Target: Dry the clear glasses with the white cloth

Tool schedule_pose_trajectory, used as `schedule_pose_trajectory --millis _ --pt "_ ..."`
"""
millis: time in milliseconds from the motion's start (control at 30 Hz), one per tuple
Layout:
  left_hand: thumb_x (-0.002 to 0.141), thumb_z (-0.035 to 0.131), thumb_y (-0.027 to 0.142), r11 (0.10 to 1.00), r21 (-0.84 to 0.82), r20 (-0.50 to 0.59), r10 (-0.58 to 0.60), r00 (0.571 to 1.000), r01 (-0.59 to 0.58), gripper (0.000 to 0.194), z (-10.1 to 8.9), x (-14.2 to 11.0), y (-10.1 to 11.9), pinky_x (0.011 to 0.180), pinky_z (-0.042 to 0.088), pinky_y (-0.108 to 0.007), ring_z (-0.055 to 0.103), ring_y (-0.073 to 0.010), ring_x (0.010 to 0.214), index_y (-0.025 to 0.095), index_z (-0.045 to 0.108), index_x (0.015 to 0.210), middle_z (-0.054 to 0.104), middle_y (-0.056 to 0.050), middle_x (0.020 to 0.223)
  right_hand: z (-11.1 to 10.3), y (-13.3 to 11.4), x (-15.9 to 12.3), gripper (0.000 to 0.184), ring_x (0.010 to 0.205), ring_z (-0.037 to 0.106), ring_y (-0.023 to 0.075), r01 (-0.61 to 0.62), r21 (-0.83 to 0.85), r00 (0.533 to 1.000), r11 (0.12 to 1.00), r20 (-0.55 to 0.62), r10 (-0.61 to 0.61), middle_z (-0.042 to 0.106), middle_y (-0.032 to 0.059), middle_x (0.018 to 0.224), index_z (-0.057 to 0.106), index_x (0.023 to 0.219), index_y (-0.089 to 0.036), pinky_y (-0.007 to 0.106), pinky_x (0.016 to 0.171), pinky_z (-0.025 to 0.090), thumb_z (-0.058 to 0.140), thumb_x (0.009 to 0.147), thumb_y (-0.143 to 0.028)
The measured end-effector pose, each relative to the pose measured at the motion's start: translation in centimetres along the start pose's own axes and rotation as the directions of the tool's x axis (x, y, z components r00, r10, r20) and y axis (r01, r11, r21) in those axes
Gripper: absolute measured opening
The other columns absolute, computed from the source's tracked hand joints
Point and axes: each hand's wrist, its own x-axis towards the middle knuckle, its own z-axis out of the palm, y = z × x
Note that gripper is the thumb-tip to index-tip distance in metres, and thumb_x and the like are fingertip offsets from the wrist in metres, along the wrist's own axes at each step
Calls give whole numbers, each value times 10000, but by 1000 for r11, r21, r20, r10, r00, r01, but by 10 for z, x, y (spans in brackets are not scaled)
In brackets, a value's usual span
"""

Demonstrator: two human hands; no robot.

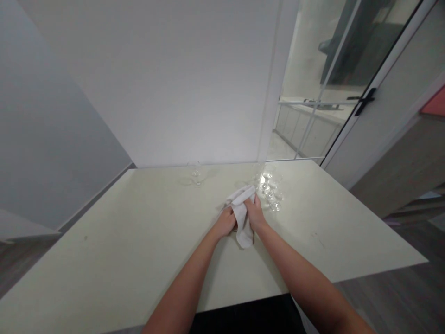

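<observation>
Lone glass (195,172) is seen empty at table's (104,241) far left-centre | left hand (225,223) is curled closed on cloth (241,214) | right hand (255,214) is clenched round same cloth, held above mid-table | cluster of glasses (270,189) is set just right, contents not discernible.

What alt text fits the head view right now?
Both hands, left hand and right hand, grip a white cloth over a pale table. Clear glasses cluster beyond; one lone glass stands apart by the wall.
</observation>
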Motion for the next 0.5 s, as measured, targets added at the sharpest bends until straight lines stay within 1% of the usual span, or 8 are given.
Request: schedule_pose_trajectory --millis 67,133,200,267,333,433,500 --pt "840 526 438 997 67 46 -29 998 26 325 -5 1 1 574 451 -270 536 -162 612 153 661 918 628 -26 670 1 1 0 386 888 613 183 -34 -17 998 999 -50 33 671 41 971 582 1017 -196 284 797 499 634 756 -475" --pt "856 487 488 991 127 49 -54 997 48 386 -9 3 2 551 426 -253 515 -147 590 136 646 873 601 -21 645 1 2 1 372 785 618 192 -104 -2 989 995 -106 103 674 35 839 604 920 -187 289 697 501 603 768 -526" --pt "865 446 540 983 168 45 -87 995 78 448 -11 4 1 498 375 -232 477 -127 539 129 619 821 553 -5 599 1 2 3 372 686 606 190 -148 44 979 988 -133 153 657 21 729 607 842 -186 288 611 484 604 760 -548" --pt "862 424 577 980 170 52 -115 992 105 485 -11 4 -1 466 335 -222 448 -113 503 129 599 799 516 9 570 1 3 4 349 660 604 181 -139 116 982 984 -112 152 661 11 724 609 839 -190 284 599 481 621 753 -527" --pt "861 405 593 981 141 64 -145 987 135 504 -10 5 -4 462 331 -222 445 -110 488 131 596 797 512 10 561 1 3 3 323 690 615 174 -115 166 991 979 -46 124 678 3 783 614 892 -198 281 636 490 648 740 -481" --pt "864 390 577 982 100 47 -165 985 160 499 -8 5 -8 479 353 -229 467 -117 485 132 603 792 527 -1 555 -1 2 3 345 766 626 167 -89 147 995 985 64 80 691 -6 877 615 979 -213 274 701 494 688 713 -420" --pt "853 435 548 984 112 28 -139 990 135 453 -9 6 -9 494 365 -229 491 -121 506 133 612 821 559 -11 588 -2 1 3 357 771 626 167 -102 115 993 988 62 95 692 -6 877 618 997 -215 275 706 495 685 717 -426"
